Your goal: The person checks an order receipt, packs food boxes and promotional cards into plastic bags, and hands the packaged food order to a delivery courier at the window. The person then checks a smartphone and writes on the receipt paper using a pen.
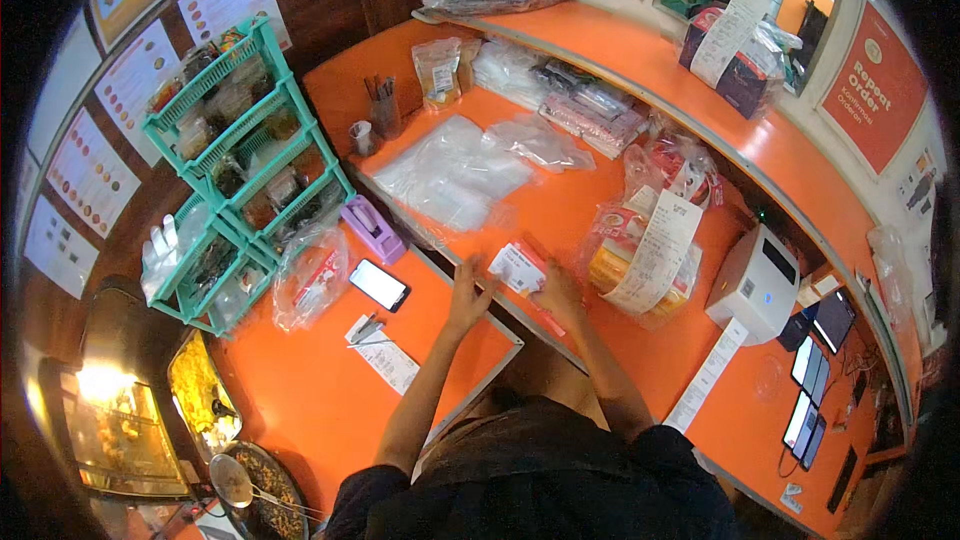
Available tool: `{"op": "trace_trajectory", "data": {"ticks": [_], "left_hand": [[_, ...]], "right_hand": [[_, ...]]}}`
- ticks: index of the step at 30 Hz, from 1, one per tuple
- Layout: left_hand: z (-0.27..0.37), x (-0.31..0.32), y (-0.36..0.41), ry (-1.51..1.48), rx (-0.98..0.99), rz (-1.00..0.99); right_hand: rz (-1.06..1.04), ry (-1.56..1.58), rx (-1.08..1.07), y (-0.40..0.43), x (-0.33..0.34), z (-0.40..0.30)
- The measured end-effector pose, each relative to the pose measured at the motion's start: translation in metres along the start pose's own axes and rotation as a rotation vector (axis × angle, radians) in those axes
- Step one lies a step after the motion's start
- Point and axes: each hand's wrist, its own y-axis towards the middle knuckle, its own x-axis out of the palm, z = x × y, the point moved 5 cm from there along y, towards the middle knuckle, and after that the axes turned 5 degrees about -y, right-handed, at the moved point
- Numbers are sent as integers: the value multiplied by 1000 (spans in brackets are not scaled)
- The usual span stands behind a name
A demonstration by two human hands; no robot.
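My right hand (559, 291) grips a flat red packet or box with a white printed label (517, 268) on its upper face. It sits over the orange counter (480, 244), near the counter's front edge. Just left of the label is my left hand (471, 296), fingers apart and nothing visible in them; blur hides whether a fingertip touches the label. To the right of my right hand stands a filled clear plastic bag (600, 262) with long printed receipts (664, 247) across it. Flat clear plastic bags (457, 172) lie beyond my hands.
A purple tape dispenser (373, 230) and a lit smartphone (380, 285) lie left. Turquoise stacked baskets (259, 157) hold packets. Rightward, a white label printer (754, 281) trails a paper strip (709, 375); several phones (802, 420) lie beyond. A strainer (231, 480) rests over a pan at lower left.
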Motion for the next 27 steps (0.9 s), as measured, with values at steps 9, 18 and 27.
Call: {"op": "trace_trajectory", "data": {"ticks": [9,18,27], "left_hand": [[16,84,43,-586,-80,-192],[21,81,21,-449,-121,69],[42,82,22,-88,158,217]], "right_hand": [[547,-535,-273,-32,-14,-9],[487,-87,-262,-86,-43,46],[558,299,-200,-80,-16,73]]}}
